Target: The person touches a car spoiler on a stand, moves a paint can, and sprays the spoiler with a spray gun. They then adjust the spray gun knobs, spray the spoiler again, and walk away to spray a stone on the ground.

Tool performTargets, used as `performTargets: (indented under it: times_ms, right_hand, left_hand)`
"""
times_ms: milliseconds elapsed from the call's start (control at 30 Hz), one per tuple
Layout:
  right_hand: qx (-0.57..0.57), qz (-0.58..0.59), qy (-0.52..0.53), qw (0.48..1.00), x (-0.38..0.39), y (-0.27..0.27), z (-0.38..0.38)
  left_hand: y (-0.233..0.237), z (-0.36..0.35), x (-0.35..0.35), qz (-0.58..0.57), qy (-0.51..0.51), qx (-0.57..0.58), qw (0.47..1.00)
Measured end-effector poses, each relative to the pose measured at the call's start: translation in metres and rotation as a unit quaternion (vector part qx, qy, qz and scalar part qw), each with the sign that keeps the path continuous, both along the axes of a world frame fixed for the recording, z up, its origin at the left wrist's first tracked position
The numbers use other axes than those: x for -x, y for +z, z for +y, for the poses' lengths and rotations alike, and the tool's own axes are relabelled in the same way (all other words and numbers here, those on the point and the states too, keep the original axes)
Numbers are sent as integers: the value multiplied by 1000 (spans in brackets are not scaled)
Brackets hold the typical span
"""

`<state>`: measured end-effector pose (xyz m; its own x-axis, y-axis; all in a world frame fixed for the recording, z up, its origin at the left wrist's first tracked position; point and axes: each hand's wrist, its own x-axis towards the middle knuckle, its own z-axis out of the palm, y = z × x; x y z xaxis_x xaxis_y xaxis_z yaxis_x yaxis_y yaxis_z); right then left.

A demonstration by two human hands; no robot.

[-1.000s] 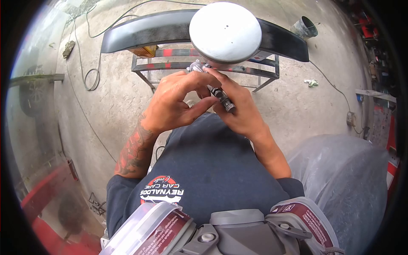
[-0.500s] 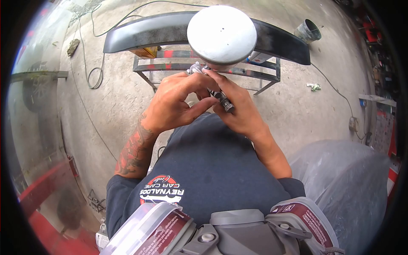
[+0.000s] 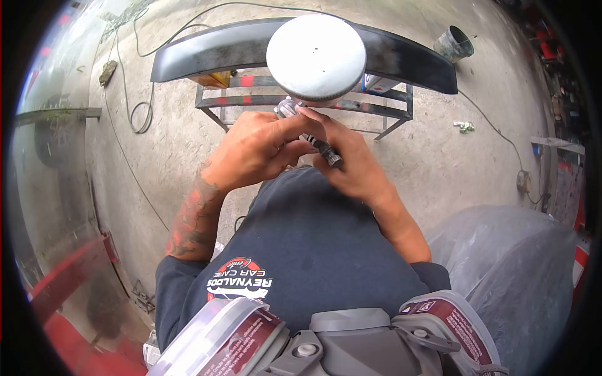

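A spray gun [image 3: 327,153] with a large round white cup [image 3: 315,57] on top is in front of my chest. My right hand [image 3: 353,155] wraps round its body and handle from the right. My left hand [image 3: 258,145] is closed on the gun from the left, its thumb and forefinger bent against the body near the middle. The silver nozzle end [image 3: 287,106] shows beyond my fingers, and dark knobs stick out at the near end. My palms hide the handle and trigger.
Ahead, a long black curved car panel [image 3: 213,53] lies on a metal stand [image 3: 251,100]. A dark bucket [image 3: 454,44] stands at the back right. Hoses [image 3: 149,113] trail over the concrete floor. Clear plastic sheeting [image 3: 501,263] is at my right, and my respirator [image 3: 351,338] fills the bottom.
The spray gun and its cup have shifted slightly left. My left thumb and fingers have closed in more on the gun body; my right hand keeps its grip.
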<state>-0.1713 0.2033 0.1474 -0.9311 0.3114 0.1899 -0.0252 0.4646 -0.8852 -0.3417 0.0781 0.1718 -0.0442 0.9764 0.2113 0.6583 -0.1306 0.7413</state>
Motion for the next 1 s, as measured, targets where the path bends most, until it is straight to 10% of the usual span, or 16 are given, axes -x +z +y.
performTargets:
  times_ms: [1000]
  right_hand:
    - [23,-4,-13,1000,-8,-5,5]
  left_hand:
    - [5,11,-5,-26,-35,-13,999]
